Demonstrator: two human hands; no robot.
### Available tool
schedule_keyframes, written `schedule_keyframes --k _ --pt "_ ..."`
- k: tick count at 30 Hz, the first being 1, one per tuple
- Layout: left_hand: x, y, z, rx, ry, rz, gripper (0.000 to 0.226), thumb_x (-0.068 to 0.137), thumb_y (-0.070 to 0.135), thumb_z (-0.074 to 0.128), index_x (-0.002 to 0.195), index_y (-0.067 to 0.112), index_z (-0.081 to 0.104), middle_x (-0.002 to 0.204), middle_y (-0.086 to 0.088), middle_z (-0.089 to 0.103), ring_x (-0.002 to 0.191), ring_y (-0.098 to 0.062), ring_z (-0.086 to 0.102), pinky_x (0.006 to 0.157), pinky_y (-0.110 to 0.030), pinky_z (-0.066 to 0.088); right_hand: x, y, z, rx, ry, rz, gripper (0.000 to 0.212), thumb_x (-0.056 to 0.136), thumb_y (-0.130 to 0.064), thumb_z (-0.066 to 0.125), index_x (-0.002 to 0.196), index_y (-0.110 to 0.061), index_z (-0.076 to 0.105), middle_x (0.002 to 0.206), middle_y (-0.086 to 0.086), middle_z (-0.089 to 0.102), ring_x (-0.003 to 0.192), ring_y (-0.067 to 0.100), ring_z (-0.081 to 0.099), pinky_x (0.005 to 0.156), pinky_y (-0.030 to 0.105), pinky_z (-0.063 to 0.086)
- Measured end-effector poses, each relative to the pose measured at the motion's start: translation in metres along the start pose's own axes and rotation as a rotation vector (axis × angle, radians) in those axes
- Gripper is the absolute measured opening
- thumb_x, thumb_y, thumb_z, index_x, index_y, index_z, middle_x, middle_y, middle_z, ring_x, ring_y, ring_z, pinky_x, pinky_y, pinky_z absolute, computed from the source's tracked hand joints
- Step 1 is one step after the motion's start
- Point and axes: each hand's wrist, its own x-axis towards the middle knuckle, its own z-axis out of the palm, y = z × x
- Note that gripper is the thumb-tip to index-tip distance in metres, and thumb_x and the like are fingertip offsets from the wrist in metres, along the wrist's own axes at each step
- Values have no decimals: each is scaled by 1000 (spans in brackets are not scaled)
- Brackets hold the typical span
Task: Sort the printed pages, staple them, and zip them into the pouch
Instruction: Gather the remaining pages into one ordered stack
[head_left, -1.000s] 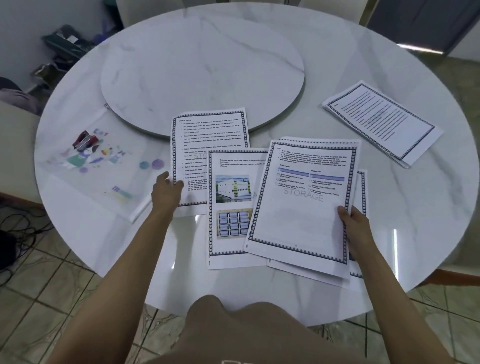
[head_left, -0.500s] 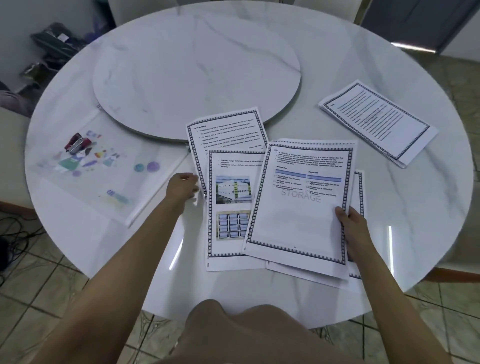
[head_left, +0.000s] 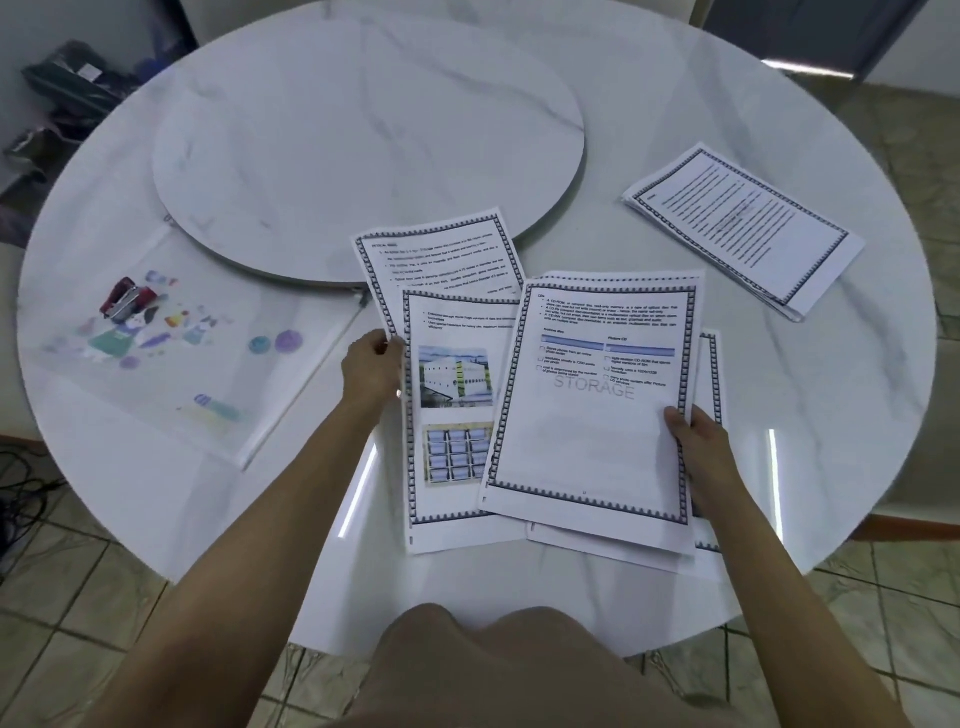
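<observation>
— How do the pages (head_left: 457, 467) handle?
— Light, limp, slippery; I'd take them by the margins. My left grip (head_left: 371, 369) pinches the text page (head_left: 441, 260) at its edge; my right grip (head_left: 696, 441) clamps the STORAGE sheet (head_left: 597, 415). The pouch (head_left: 208, 379) lies beyond my left grip.

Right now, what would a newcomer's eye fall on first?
The fanned bordered pages in front: the right hand holds the STORAGE page, the left hand pinches the text page behind. A clear pouch with a red stapler lies left; another stack far right.
</observation>
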Motion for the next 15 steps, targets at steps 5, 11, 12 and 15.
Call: schedule_keyframes --k 5,11,12,15 --pt "8 5 -42 -7 190 214 18 96 11 43 82 9 54 73 -8 53 68 -15 44 61 -27 33 -3 -6 1 -1 9 7 21 97 -17 45 116 -15 54 102 4 61 86 16 59 83 31 48" --pt "16 -1 -111 -138 403 276 21 97 12 39 85 12 57 79 4 56 75 -8 49 66 -17 39 -6 -10 3 -19 33 4 23 97 -18 44 118 -13 54 106 5 58 87 18 57 81 30 44" --pt "14 -1 -120 -168 421 282 24 97 12 39 78 19 52 76 9 53 69 -2 48 66 -14 39 -5 -10 2 -17 36 2 19 97 -18 45 114 -16 54 104 5 58 82 14 57 79 30 44" --pt "9 -1 -149 -257 496 301 28 96 17 40 71 28 44 72 10 47 67 1 44 66 -17 39 -4 -9 0 -21 44 2 17 97 -20 45 111 -16 55 106 8 59 80 14 58 82 33 47"
